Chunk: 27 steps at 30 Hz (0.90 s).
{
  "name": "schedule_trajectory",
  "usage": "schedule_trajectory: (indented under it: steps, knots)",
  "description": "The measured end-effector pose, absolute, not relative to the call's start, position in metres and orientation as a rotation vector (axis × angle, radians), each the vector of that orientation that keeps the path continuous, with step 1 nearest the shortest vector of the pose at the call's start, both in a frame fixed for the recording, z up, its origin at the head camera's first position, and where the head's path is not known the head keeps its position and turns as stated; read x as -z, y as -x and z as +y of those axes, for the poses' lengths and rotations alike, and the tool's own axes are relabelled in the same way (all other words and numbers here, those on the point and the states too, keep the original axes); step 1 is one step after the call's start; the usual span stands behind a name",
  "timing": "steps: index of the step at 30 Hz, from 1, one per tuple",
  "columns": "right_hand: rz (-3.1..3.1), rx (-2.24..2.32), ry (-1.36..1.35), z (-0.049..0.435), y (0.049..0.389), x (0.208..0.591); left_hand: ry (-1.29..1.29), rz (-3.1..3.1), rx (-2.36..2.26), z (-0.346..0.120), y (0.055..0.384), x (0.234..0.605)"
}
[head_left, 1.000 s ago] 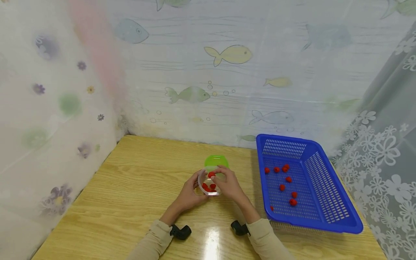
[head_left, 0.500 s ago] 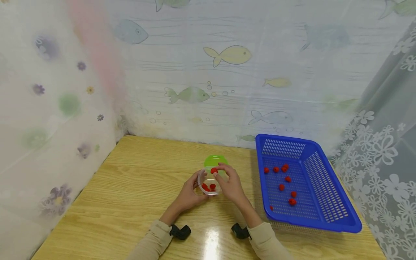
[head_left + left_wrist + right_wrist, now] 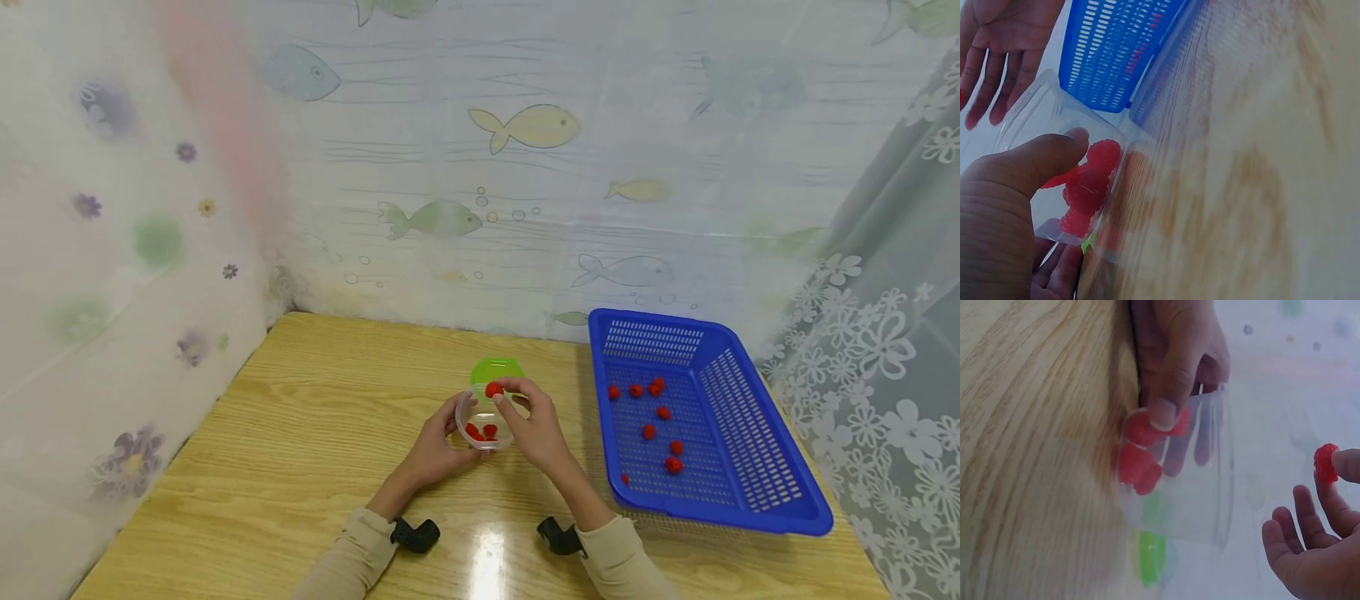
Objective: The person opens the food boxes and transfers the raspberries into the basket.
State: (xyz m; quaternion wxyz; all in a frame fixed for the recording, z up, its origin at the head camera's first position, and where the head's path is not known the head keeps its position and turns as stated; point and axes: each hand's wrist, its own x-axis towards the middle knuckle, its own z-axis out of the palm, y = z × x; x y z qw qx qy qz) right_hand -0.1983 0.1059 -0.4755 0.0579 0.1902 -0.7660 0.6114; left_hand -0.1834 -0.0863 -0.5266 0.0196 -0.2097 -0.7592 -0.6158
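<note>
Our right hand (image 3: 538,427) pinches a raspberry (image 3: 1325,464) in its fingers (image 3: 1335,508); below them, our left hand (image 3: 435,452) grips a clear cup (image 3: 1194,509).

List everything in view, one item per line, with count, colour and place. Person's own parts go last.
Cup: one, clear, above the table
Cup berries: at least three, red, at the cup's base
Held berry: one, red, between right thumb and finger
Lid: one, green, on the table beyond the cup
Basket: one, blue, right side of the table
Basket berries: about nine, red, in the basket
Table: one, light wood
Fish sheet: one, pale, behind the table
Wrist devices: two, black, one per wrist
Sleeves: two, beige, on the forearms
Left hand: one, bare, gripping the cup
Right hand: one, bare, pinching the held berry
</note>
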Motion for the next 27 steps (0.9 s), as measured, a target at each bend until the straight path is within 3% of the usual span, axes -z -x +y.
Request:
schedule_trajectory:
  steps: [20, 27]
  knots:
    - [-2.352, -1.721, -0.674, 0.124, 0.183, 0.437, 0.658, -2.367, 1.899, -0.087, 0.185, 0.528]
    - [-2.373, -1.744, -0.729, 0.141, 0.183, 0.426, 0.601, -2.43, 1.867, -0.088, 0.198, 0.555]
